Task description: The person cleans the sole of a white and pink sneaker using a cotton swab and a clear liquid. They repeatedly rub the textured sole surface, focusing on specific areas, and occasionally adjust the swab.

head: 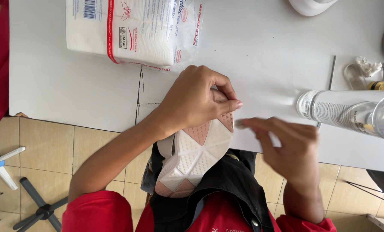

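Here my left hand [196, 101] is closed around the shoe [196, 159], sole up at the table [265, 47] edge; my blurred right hand [288, 146] pinches something small beside its toe.

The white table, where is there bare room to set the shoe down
The table is bare between the cotton pack and the clear bottle, above the left hand and shoe. Another bare strip lies left, below the pack. The right end is crowded with the bottle and small clutter beyond the right hand.
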